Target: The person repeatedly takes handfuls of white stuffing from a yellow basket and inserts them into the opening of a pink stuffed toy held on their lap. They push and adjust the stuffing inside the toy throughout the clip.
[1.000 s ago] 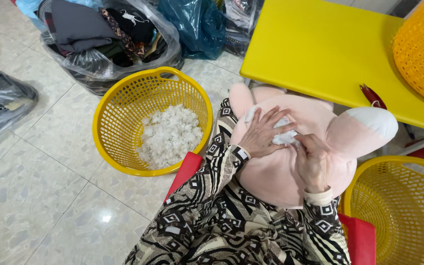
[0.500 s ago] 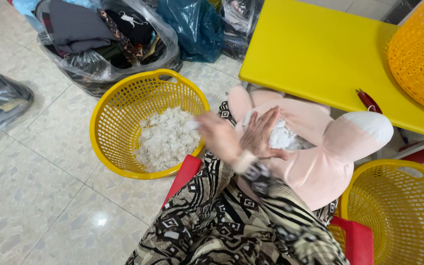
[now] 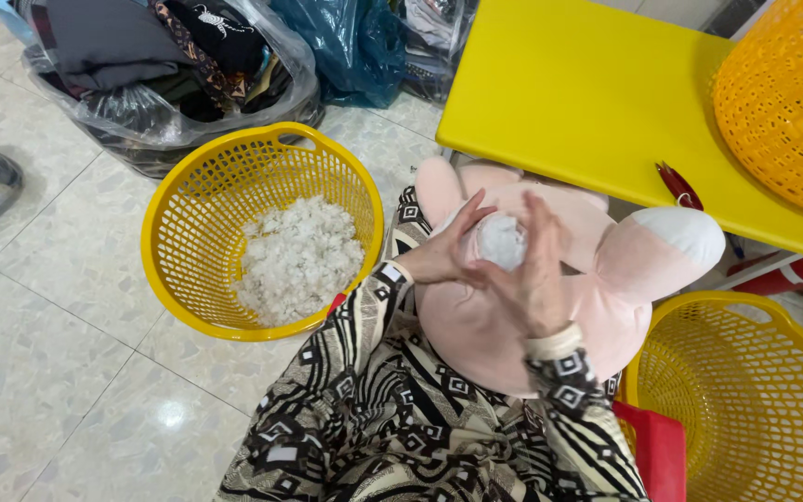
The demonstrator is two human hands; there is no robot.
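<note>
Both hands meet on the pink plush toy [image 3: 513, 316] in the lap; the left hand [image 3: 443, 256] and right hand [image 3: 532, 279] have fingers clenched around a white stuffing wad [image 3: 501, 240]; yellow basket [image 3: 178, 186] holding stuffing lies at nine o'clock; yellow desk [image 3: 587, 102] at twelve.

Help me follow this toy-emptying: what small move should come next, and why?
Probably carry the white stuffing pinched between the left hand and right hand over the pink plush toy to the yellow basket at the left; a pile of like stuffing already lies there.
</note>
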